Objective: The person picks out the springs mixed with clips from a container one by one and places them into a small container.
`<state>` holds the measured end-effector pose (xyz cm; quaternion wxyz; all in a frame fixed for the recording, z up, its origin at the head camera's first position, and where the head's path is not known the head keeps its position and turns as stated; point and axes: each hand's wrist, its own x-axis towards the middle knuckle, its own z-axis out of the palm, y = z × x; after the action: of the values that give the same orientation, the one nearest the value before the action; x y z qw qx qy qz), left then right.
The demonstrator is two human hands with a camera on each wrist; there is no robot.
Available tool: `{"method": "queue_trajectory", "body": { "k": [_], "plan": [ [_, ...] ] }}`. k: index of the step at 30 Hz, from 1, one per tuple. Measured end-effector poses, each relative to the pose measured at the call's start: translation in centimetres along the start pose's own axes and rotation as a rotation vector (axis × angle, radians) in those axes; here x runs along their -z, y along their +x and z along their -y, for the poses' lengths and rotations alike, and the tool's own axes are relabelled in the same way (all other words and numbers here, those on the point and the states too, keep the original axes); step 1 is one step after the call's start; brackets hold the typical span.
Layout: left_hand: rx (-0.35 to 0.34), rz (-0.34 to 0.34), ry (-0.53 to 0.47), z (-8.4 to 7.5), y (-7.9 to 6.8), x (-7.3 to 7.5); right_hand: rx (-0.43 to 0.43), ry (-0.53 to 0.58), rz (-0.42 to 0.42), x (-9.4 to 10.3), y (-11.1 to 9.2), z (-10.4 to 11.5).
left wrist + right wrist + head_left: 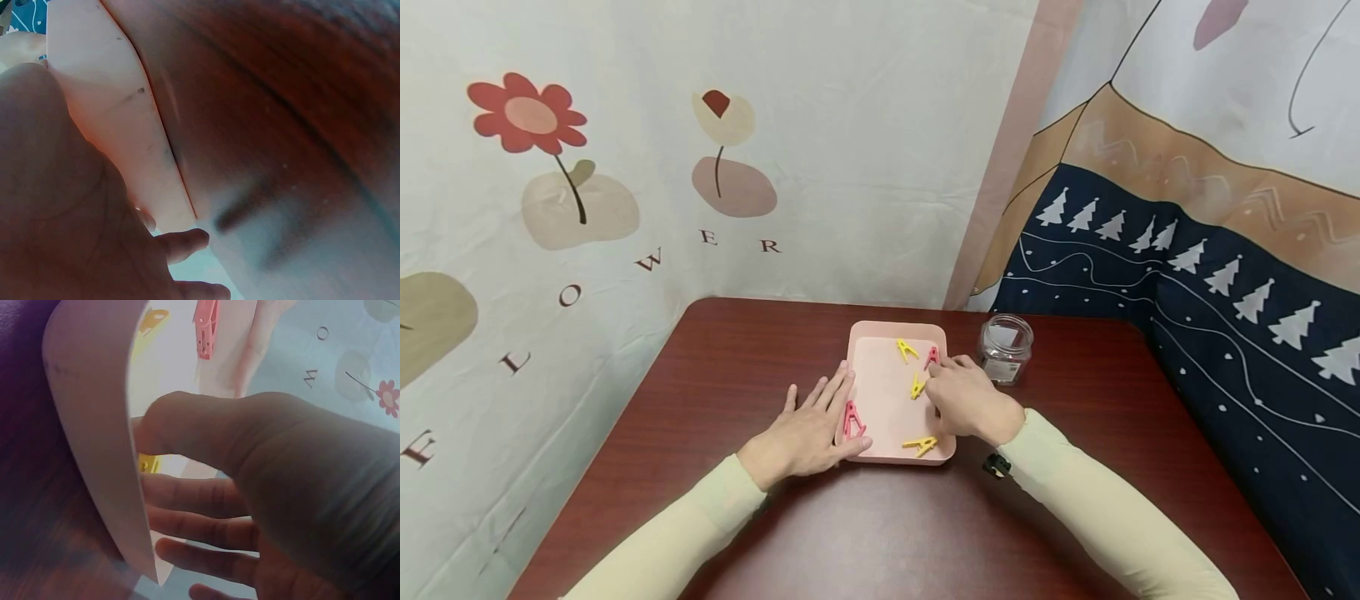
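A shallow pink tray (891, 417) stands on the table with small plastic clothespins lying in it. Yellow clothespins lie near the far end (907, 350), right of the middle (917, 386) and at the near right (921, 446). One pink-red clothespin (852, 419) is by the left wall; another (932, 358) lies at the far right. My left hand (805, 433) rests along the tray's left side with fingers spread, its thumb over the near-left corner. My right hand (966, 396) reaches over the right wall, fingertips right at the far red clothespin. In the right wrist view, the thumb (187, 428) stands apart from the fingers, and the tray wall hides the tips.
A clear glass jar (1004, 350) with a label stands just right of the tray, close behind my right hand. The dark red table (760, 350) ends at a printed cloth wall (850, 167) at the back. A patterned dark blue cloth (1210, 350) hangs on the right.
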<state>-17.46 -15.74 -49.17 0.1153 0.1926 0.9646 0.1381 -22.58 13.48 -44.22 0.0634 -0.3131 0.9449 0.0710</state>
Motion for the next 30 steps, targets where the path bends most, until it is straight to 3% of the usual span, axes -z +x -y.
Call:
{"method": "queue_trajectory", "body": {
  "k": [11, 21, 30],
  "plan": [
    [0.000, -0.001, -0.004, 0.1, 0.1, -0.1, 0.018, 0.043, -0.213, -0.5, -1.2, -1.3],
    [-0.001, -0.002, -0.005, 0.0, 0.0, -0.2, 0.002, 0.114, -0.322, -0.7, -1.8, -2.0],
    [-0.002, -0.003, 0.000, 0.0, 0.0, -0.1, 0.028, 0.133, -0.469, -0.4, -2.4, -2.5]
  ]
}}
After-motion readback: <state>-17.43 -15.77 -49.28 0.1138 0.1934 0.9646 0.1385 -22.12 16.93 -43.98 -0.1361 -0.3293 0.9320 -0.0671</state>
